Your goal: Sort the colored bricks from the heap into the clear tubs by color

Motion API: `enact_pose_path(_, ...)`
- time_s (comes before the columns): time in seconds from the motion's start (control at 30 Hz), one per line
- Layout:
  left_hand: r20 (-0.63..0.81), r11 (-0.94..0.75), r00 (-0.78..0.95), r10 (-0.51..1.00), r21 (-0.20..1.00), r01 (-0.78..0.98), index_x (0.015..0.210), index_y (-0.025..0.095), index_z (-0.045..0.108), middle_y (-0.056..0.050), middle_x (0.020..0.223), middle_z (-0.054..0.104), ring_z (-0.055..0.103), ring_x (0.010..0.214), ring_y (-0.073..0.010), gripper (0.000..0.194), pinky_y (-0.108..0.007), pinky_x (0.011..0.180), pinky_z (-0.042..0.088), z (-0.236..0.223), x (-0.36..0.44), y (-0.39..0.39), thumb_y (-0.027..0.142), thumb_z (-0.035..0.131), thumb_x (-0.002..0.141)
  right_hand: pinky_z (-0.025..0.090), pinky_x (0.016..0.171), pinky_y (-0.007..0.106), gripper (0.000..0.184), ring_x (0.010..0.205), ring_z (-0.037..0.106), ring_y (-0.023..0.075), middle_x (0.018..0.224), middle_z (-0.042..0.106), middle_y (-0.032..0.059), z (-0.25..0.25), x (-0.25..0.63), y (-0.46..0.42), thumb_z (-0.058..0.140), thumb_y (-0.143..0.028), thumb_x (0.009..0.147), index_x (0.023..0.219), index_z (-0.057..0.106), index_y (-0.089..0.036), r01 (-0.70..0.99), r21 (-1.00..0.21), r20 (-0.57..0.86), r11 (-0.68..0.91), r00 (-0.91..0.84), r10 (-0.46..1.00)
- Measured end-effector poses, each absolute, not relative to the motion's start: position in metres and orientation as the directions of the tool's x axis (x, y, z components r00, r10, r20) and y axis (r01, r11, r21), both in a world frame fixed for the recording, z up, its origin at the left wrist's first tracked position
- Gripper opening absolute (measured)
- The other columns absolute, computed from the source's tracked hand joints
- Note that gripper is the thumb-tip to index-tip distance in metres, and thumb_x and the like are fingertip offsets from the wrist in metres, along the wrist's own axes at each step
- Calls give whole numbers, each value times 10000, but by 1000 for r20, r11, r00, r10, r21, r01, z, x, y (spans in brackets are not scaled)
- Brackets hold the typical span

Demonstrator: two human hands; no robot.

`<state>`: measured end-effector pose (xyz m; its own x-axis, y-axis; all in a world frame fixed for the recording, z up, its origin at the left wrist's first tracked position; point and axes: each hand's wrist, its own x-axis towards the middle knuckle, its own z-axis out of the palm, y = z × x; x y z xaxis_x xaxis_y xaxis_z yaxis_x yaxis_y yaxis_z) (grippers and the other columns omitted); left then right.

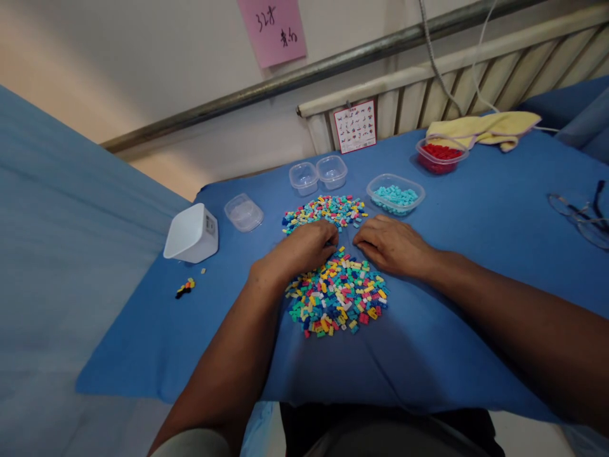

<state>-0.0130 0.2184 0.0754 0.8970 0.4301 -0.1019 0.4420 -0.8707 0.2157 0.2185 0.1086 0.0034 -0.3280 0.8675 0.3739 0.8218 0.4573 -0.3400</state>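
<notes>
While left hand [314,241] overlaps bricks [339,295], right hand [389,244] borders edge — cloth [499,219] beyond.

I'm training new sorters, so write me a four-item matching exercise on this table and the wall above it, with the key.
1. nearer brick pile
2. pink note
3. towel
4. white box

A. mostly yellow
B. at the far left of the table
C. many colours mixed
D. stuck up on the wall

Pairs: 1-C, 2-D, 3-A, 4-B
</notes>
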Motion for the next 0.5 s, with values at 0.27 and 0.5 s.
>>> enact_pose_path(0.27, -213, -914, 898, 385, 50, 403, 1121, 170, 773, -95, 1136, 770, 712, 1014, -236, 239, -327, 877, 515, 83, -6, 215, 133, 551, 1042, 468, 910, 400, 217, 992, 648, 278, 1072, 770, 100, 6, 218, 109, 582, -216, 1089, 1136, 792, -185, 828, -331, 355, 453, -335, 872)
enact_pose_path(0.5, -217, -907, 898, 382, 99, 410, 1179, 174, 775, -95, 1156, 785, 722, 1037, -244, 262, -344, 908, 525, 88, -5, 224, 194, 536, 1072, 466, 926, 406, 237, 1026, 649, 280, 1092, 766, 104, 5, 219, 110, 557, -227, 1102, 1145, 787, -188, 829, -339, 332, 444, -336, 881)
